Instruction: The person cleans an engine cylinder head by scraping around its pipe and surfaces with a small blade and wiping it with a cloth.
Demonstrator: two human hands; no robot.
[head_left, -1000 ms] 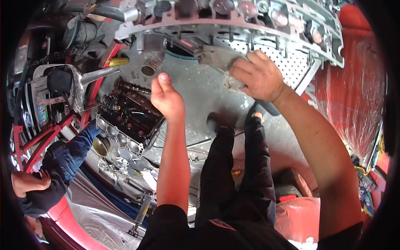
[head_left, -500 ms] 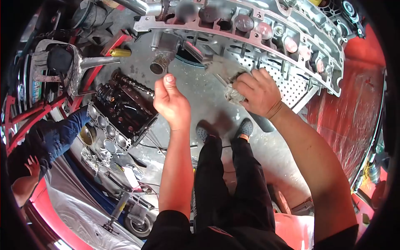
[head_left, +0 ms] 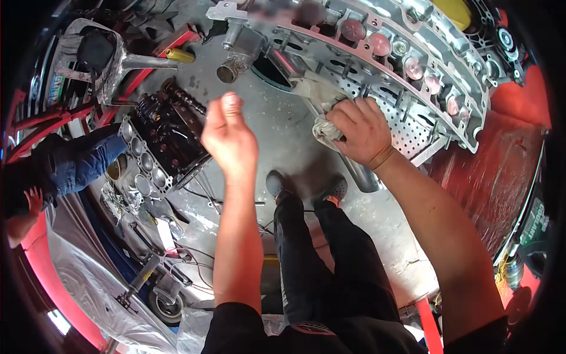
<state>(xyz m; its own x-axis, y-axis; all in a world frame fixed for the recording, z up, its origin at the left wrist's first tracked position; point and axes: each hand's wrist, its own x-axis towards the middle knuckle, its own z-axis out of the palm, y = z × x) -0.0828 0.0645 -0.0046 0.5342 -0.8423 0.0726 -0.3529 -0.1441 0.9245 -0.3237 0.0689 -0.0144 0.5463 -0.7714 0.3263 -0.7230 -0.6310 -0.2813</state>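
Observation:
My right hand (head_left: 361, 131) is closed around a crumpled, light grey rag (head_left: 321, 89), which hangs out on both sides of the fingers. Behind the rag slants a smooth metal bar (head_left: 359, 173); I cannot tell whether the hand touches it. My left hand (head_left: 231, 135) is raised with curled fingers, the thumb pressed against them. Anything in that grip is hidden. Just beyond it is a round metal pipe end (head_left: 227, 73). A long aluminium engine cylinder head (head_left: 365, 57) with round valves stretches across the top, beyond both hands.
An engine block (head_left: 140, 154) sits on the floor at left, near a red metal stand (head_left: 132, 88). Another person's jeans-clad leg (head_left: 88, 162) is at far left. A perforated metal panel (head_left: 407, 133) lies under the cylinder head. A red panel (head_left: 471, 183) stands at right.
The view has shifted a little. My left hand has drawn back from the pipe end, leaving a wider gap. My right hand still grips the rag, which sits slightly differently against the bar.

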